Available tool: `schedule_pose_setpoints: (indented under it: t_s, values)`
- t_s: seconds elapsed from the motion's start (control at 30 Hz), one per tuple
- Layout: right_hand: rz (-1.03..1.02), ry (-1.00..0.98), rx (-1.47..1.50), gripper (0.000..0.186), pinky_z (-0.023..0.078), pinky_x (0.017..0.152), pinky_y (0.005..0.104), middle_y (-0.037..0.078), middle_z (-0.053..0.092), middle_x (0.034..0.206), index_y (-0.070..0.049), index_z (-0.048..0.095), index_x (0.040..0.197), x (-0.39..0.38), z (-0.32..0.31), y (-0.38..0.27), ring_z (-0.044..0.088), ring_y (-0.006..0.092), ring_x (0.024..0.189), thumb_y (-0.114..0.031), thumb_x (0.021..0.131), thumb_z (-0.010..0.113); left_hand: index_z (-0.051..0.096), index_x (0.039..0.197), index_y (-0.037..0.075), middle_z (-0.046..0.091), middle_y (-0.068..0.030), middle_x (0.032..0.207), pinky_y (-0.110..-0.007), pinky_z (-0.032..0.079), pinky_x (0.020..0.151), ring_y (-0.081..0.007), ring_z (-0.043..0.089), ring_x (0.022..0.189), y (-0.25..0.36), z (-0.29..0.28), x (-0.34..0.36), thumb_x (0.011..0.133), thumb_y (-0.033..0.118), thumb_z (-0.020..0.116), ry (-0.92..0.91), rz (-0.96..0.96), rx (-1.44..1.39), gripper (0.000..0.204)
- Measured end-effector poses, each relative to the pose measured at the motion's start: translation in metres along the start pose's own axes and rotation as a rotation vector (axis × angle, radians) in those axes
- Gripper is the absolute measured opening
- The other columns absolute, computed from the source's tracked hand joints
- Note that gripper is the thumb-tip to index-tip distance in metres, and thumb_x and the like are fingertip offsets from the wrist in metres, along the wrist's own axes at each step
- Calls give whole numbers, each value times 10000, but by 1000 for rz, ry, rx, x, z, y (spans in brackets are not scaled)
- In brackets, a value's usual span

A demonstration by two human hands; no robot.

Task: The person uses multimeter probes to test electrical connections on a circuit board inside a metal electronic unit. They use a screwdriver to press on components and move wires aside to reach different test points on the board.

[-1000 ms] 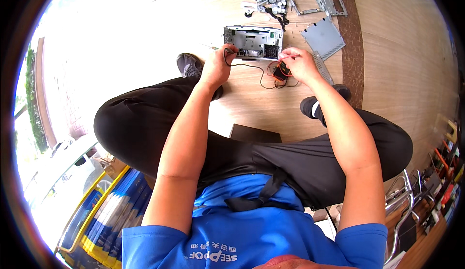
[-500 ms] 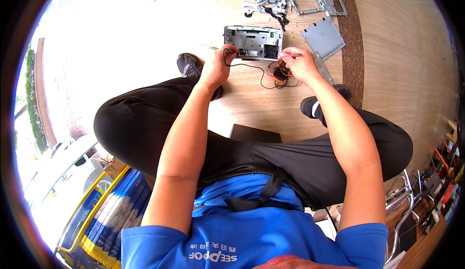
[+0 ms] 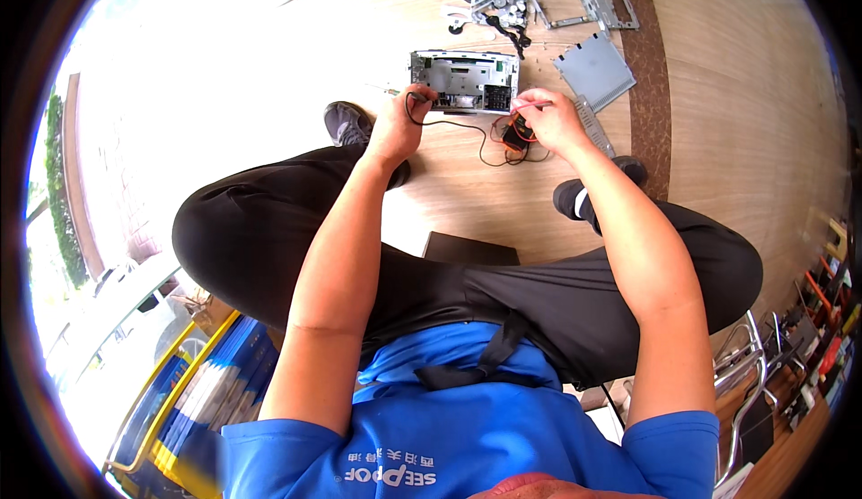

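An opened metal device chassis (image 3: pixel 462 70), silvery with a dark connector block at its near right corner, lies on the floor before me. At its near left corner my left hand (image 3: pixel 397 129) is closed on a black test probe (image 3: pixel 417 97), whose black lead loops down and to the right. A thin pale rod (image 3: pixel 389 91) pokes out to the left of that hand. By the near right corner, my right hand (image 3: pixel 555 122) pinches a red test probe (image 3: pixel 536 104). Below the chassis and beside this hand lies a black and orange multimeter (image 3: pixel 518 133). The probe tips are too small to make out.
Loose metal mechanism parts (image 3: pixel 498 5) lie beyond the chassis, with a metal frame (image 3: pixel 606 3) to their right. A flat grey cover plate (image 3: pixel 596 71) and a perforated strip (image 3: pixel 593 126) lie right of my right hand. A dark box (image 3: pixel 470 249) sits between my legs.
The whole view has shifted slightly, with the scene a few pixels to the left. Both hands keep their grip on the probes and stay almost in place at the chassis.
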State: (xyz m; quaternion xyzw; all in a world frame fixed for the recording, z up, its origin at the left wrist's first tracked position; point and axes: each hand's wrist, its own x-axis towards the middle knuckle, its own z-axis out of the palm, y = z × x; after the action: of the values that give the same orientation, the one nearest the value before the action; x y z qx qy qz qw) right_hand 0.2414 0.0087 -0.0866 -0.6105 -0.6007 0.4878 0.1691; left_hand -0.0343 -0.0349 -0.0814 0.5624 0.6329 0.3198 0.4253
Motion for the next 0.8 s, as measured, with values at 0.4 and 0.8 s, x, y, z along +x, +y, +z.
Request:
schedule_pose_setpoints:
  t_s: [0.4, 0.8]
  values:
    - [33, -13, -274, 303, 523, 735, 415, 185, 701, 873, -86, 731, 912, -5, 8, -5, 676, 354, 839, -381, 851, 698, 637, 1100, 37, 657, -51, 929, -261, 456, 836, -116, 561, 855, -1, 4, -23, 958, 99, 554, -102, -219, -157, 176]
    - [188, -91, -67, 309, 437, 585, 361, 139, 624, 662, -30, 651, 809, -11, 15, 31, 563, 238, 591, -328, 880, 697, 542, 1088, 39, 624, -51, 1033, -261, 463, 850, -114, 566, 938, -7, 32, -42, 1017, 108, 513, 26, -301, -286, 103]
